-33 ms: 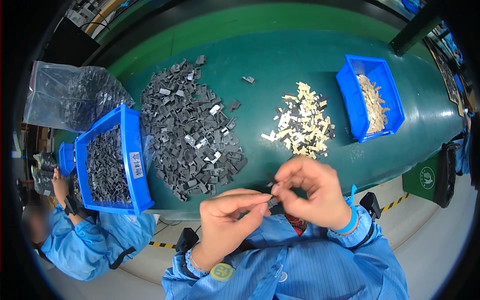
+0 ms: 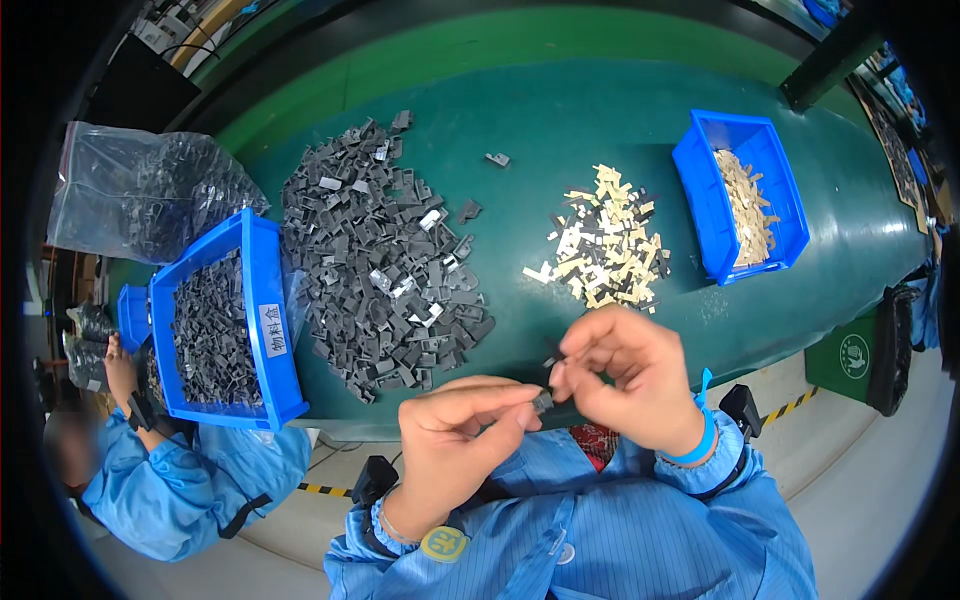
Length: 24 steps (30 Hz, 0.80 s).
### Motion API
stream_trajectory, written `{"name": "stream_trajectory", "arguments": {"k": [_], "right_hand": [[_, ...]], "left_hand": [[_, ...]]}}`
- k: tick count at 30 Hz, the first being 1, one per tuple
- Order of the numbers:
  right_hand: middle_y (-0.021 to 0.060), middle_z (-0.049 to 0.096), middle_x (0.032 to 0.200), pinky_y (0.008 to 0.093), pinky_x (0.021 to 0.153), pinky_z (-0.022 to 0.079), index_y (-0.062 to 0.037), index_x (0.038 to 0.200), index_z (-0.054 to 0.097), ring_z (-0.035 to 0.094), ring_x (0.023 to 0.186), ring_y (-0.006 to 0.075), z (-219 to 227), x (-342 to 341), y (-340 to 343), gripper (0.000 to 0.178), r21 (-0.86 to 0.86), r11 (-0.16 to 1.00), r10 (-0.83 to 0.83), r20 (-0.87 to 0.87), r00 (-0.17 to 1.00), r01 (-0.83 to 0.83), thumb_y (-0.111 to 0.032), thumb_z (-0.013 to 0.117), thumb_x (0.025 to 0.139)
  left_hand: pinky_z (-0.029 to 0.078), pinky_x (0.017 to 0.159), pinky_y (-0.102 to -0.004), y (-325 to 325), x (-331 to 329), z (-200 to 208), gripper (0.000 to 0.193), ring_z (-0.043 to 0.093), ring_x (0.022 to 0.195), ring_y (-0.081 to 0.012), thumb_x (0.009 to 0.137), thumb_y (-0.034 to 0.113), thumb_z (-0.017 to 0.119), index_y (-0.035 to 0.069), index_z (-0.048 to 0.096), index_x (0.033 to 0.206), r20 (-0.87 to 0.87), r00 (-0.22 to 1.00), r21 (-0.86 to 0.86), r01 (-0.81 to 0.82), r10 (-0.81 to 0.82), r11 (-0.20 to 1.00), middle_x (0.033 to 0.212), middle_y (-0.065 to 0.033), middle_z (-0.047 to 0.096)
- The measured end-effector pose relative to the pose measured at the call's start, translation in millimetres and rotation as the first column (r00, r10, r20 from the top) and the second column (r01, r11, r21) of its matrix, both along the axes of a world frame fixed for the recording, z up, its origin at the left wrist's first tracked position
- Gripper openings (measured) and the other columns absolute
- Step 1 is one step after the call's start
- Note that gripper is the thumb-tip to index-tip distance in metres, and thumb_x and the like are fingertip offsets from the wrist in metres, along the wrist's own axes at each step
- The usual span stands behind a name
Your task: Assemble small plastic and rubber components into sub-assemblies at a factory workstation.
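My left hand (image 2: 452,438) is closed in a pinch at the table's near edge, with a small grey plastic part (image 2: 543,402) between thumb and fingertips. Close beside it on the right, my right hand (image 2: 632,385) pinches a small dark strip (image 2: 550,361) that sticks out past its fingertips. A narrow gap lies between the two hands. To the left spreads a large pile of grey plastic parts (image 2: 385,270). Beyond my right hand lies a smaller heap of cream and black strips (image 2: 610,245).
A blue bin (image 2: 287,395) of dark parts stands at the left, below a clear plastic bag (image 2: 95,215) of parts. Another blue bin (image 2: 790,190) holds cream strips at the right. One loose grey part (image 2: 497,159) lies farther back. A co-worker (image 2: 190,490) sits at the left.
My right hand has drawn slightly to the right, away from my left fingertips. The grey part in my left hand shows more. The piles and bins are unchanged.
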State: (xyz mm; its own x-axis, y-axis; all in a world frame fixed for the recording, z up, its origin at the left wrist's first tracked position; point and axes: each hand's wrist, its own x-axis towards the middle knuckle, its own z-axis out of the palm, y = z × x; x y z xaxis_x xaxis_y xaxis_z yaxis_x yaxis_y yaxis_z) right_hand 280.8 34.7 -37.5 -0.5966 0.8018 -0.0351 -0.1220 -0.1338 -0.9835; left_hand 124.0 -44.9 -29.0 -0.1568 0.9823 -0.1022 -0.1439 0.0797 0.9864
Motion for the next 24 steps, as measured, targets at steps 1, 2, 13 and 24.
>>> {"name": "stream_trajectory", "arguments": {"k": [1,2,13,24], "right_hand": [[0.0067,0.059,0.082,0.0237,0.071,0.048,0.0027,0.095,0.051,0.059,0.076,0.0110,-1,2,1,0.023,-0.050,0.998,-0.047,-0.051,0.998,0.044,0.005,0.060,0.074],[0.0071,0.059,0.083,0.0234,0.071,0.048,0.0025,0.096,0.051,0.059,0.077,0.0109,-1,3,2,0.023,-0.102,0.991,-0.096,-0.100,0.990,0.086,0.005,0.059,0.075],[0.0089,0.059,0.086,0.0263,0.069,0.049,0.0033,0.102,0.052,0.059,0.079,0.0140,4,2,7,0.031,0.130,0.982,0.130,0.069,0.989,-0.138,0.008,0.062,0.073],[0.0127,0.061,0.088,0.0265,0.070,0.051,0.0061,0.105,0.050,0.061,0.078,0.0154,4,8,10,0.034,0.234,0.971,0.044,0.059,0.997,-0.056,0.007,0.063,0.073]], "left_hand": [[0.050,0.064,-0.0233,0,0,0,0.020,0.062,0.073,-0.0155,0.075,-0.009,0.058,-0.005,0.063,0.094,0.097,0.995,-0.042,-0.025,0.029,0.999,0.092,-0.0150,0.062],[0.050,0.064,-0.0233,0,0,-1,0.020,0.062,0.073,-0.0155,0.075,-0.009,0.058,-0.005,0.063,0.094,0.098,0.995,-0.041,-0.024,0.028,0.999,0.092,-0.0150,0.062],[0.050,0.065,-0.0228,0,0,-2,0.018,0.061,0.074,-0.0145,0.076,-0.009,0.058,-0.006,0.063,0.093,0.011,0.999,-0.001,0.035,-0.035,0.999,0.089,-0.0141,0.062],[0.050,0.059,-0.0250,0,2,1,0.011,0.061,0.066,-0.0166,0.075,-0.005,0.061,-0.006,0.064,0.085,0.118,0.992,-0.094,-0.042,0.053,0.995,0.082,-0.0148,0.062]]}}
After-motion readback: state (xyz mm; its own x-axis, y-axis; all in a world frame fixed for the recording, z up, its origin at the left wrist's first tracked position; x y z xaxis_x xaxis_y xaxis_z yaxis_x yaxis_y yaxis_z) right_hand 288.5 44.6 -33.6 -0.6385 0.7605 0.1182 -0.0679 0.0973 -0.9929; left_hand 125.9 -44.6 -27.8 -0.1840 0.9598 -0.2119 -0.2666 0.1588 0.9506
